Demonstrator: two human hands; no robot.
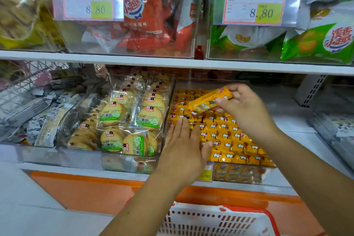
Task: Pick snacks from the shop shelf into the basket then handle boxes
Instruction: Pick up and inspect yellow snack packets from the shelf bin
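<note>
Early in the picking, I judge: the right hand (243, 105) pinches one orange snack packet (206, 102) above its bin (249, 175) at 3 o'clock; the left hand (183, 140) lies flat on the packets; the basket (220, 218) sits at 6 o'clock; box handling remains

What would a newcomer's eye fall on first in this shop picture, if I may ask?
First the right hand, pinching a yellow packet just above the clear bin of matching packets on the lower shelf, while the left hand lies flat on those packets. Next the white basket with its red rim at the bottom edge, and the two 8.80 price tags on the upper shelf.
</note>
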